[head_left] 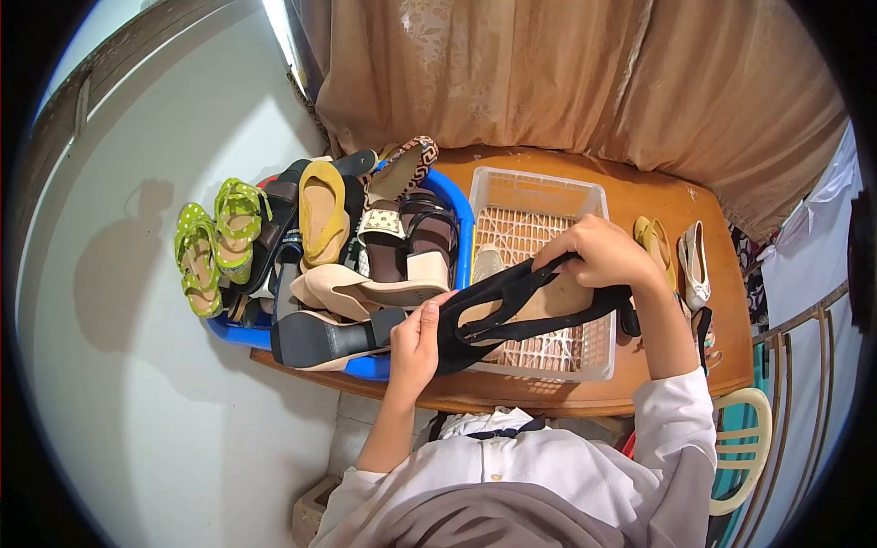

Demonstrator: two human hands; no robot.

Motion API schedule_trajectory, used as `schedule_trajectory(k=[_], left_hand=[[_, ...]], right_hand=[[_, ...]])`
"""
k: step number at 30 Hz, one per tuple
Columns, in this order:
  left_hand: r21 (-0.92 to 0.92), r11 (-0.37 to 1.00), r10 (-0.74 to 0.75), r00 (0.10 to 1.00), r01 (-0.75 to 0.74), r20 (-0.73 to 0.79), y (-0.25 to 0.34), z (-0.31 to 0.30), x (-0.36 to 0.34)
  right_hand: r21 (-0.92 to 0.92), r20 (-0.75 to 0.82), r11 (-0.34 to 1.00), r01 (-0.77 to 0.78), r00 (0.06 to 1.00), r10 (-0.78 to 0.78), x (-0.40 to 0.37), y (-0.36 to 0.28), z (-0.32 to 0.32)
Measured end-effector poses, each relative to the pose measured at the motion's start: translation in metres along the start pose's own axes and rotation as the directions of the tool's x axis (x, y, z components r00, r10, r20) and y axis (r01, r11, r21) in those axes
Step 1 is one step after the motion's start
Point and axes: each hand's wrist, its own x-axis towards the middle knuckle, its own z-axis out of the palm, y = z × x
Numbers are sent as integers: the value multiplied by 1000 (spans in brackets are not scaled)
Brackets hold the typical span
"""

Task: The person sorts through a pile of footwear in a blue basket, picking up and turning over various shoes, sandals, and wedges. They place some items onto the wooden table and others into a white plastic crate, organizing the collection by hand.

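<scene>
A black open-backed shoe [461, 331] with straps is stretched between my hands over a clear plastic basket [596, 352]. My left hand [417, 349] is closed on its toe end. My right hand [598, 260] pinches the strap near the heel end, with fingers bent. Through the strap opening the beige insole shows. Left of the basket is a blue tub [457, 205] heaped with shoes. Close to my left hand, a shoe with a black sole [329, 338] lies sole outward on the heap, and a beige heeled sandal [365, 290] rests just above.
Green polka-dot sandals [236, 228] and a yellow flat [322, 212] lie in the heap. On the wooden table [658, 374], at the right, stand yellow shoes [655, 247] and a white flat [694, 265]. A brown curtain [512, 73] hangs behind; a plastic chair [754, 447] is at lower right.
</scene>
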Motion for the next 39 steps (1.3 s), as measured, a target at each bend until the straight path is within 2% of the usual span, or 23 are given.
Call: schedule_trajectory(k=[2, 5, 8, 10, 13, 16, 19, 23, 26, 29, 30, 32, 36, 39], left_hand=[[64, 998, 27, 1000, -26, -1, 4, -2, 0], [66, 988, 146, 988, -142, -48, 15, 2, -1], [141, 962, 244, 967, -233, -70, 28, 2, -1], [181, 967, 194, 978, -177, -78, 36, -1, -2], [203, 968, 163, 985, -148, -62, 42, -2, 0], [155, 977, 144, 988, -149, 47, 34, -3, 7], [138, 979, 129, 982, -147, 135, 35, -5, 12], [232, 970, 41, 993, -67, 114, 41, -8, 15], [165, 985, 45, 999, -46, 11, 31, -6, 15], [230, 965, 151, 984, -127, -90, 35, -1, 13], [260, 956, 167, 982, -139, -89, 35, 1, 13], [319, 933, 203, 976, -167, -84, 35, 3, 12], [260, 952, 171, 985, -159, -27, 38, 6, 11], [185, 972, 140, 990, -141, 19, 33, 1, 14]], right_hand=[[105, -14, 994, -15, 1000, 17, -1, 3, 4], [108, -135, 991, -81, 986, 95, -12, -2, 7], [-19, -266, 996, -89, 961, 81, -21, -17, 9], [-95, -370, 993, -72, 928, 31, -25, -25, 14], [-183, -316, 982, -47, 949, -13, -26, -38, 5], [-126, -276, 990, 70, 956, -103, -20, -20, 1], [-69, -178, 991, 115, 976, -126, -17, -4, 0], [-53, -228, 999, 0, 974, -12, -17, -3, 13], [-123, -349, 988, -92, 936, 44, -23, -18, 20], [-262, -360, 936, -236, 923, 132, -31, -39, 17], [-304, -356, 931, -204, 930, 87, -32, -42, 15], [-263, -320, 951, -162, 945, 73, -32, -43, 9], [-163, -232, 985, -59, 972, 19, -25, -19, 0], [77, -146, 997, -3, 989, 15, -17, 5, 5]])
